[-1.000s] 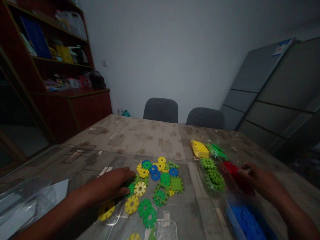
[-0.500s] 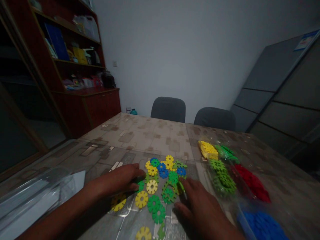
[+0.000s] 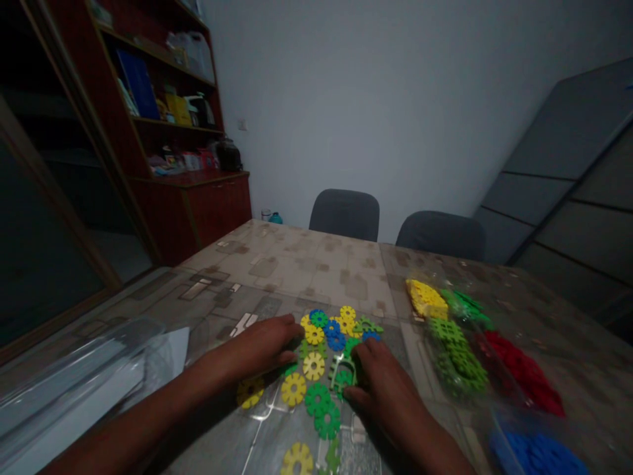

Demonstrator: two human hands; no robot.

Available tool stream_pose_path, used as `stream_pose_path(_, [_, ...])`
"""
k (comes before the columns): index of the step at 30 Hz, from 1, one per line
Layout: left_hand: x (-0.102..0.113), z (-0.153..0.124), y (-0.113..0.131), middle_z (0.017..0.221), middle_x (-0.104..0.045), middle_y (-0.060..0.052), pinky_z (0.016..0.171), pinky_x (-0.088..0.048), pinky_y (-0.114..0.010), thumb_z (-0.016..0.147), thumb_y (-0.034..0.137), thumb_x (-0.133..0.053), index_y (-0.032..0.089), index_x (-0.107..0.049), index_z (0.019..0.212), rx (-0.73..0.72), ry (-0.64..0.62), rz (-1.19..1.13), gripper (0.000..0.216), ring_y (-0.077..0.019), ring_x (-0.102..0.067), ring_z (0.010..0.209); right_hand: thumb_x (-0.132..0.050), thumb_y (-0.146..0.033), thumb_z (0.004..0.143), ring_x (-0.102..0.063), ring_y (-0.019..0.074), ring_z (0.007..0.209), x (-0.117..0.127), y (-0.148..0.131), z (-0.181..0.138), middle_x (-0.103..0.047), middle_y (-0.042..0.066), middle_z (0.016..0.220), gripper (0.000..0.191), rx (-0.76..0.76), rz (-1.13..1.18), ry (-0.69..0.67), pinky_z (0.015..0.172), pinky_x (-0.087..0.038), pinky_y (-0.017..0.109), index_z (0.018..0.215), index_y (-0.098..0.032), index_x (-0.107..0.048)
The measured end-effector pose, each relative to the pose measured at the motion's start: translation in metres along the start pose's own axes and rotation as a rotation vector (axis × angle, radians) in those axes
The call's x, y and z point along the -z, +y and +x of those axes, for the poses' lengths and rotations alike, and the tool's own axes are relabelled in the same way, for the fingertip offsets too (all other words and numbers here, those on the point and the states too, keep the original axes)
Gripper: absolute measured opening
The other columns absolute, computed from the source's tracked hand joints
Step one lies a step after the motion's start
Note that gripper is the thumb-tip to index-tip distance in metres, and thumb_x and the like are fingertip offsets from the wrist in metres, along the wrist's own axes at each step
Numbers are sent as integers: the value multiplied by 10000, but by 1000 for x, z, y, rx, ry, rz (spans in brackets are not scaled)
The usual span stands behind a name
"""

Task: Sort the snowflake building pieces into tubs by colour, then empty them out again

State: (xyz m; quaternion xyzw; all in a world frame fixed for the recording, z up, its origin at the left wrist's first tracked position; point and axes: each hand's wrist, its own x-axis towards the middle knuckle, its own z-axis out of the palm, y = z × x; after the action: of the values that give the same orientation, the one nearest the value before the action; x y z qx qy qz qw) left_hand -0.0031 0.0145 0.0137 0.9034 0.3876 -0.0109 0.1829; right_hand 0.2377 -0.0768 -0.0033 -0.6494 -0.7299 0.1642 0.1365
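My left hand [image 3: 267, 343] rests palm down at the left of a loose group of flat notched plastic pieces, fingers apart and holding nothing visible. A green disc [image 3: 291, 369] is partly hidden under its thumb, and a yellow flower-shaped disc [image 3: 313, 365] lies just right of it. My right hand [image 3: 383, 379] curls around the right edge of a light green square frame piece [image 3: 336, 375], thumb below and fingers above. A green disc [image 3: 345, 377] shows through the frame's opening. Nearer me lie overlapping green discs [image 3: 317, 399] and yellow discs [image 3: 293, 389].
On the right are bags or trays of yellow [image 3: 426, 298], light green [image 3: 457, 356], red [image 3: 519, 369] and blue pieces [image 3: 537, 454]. Clear plastic packaging [image 3: 89, 376] lies at the left on the patterned table [image 3: 291, 257]. Two grey chairs [image 3: 345, 212] stand behind.
The view has turned slightly left, so everything sits further right. My right hand has closed in on the light green frame. The yellow-green piece at its fingers no longer shows separately.
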Motion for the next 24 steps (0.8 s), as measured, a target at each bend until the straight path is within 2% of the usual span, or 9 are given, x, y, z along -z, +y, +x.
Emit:
stream_pose_path(3, [-8,5,7,1092,-593,-80,823,-486,-332,896,251,-534,222,-589,1065,1,38,22,180,-248,-614,964,-644,-91,727,-563,227,944,-4,6,-1,-625,71,1016,267,48,131,38,824,-417,315,970,-179,-574])
stream_pose_path(8, [-11,6,9,1150,-579,-95,874,-487,-382,866,235,-575,235,-555,1187,-12,38,-10,322,-281,-597,1031,-531,-149,805,-577,181,706,9,15,7,-615,-7,751,113,66,276,-11,642,-394,259,890,-222,-544])
stream_pose_path(13, [-14,3,9,1293,-546,-101,993,-433,-402,839,212,-630,256,-500,1287,-62,66,-64,469,-287,-537,1159,-399,-232,899,-629,230,845,28,35,9,-666,58,903,163,3,148,108,737,-433,312,984,-224,-539])
stream_pose_path(19, [-19,6,5,1307,-536,-83,1001,-431,-396,782,173,-673,261,-504,1304,-102,64,-87,556,-282,-522,1176,-404,-198,880,-639,229,890,16,45,8,-682,73,946,188,-13,54,37,762,-432,306,935,-208,-584])
stream_pose_path(24, [-21,7,2,1308,-539,-63,998,-431,-381,797,195,-665,276,-511,1289,-95,70,-88,522,-267,-527,1173,-501,-268,875,-622,252,977,9,46,10,-653,117,1083,272,-65,6,21,833,-429,332,1112,-169,-589])
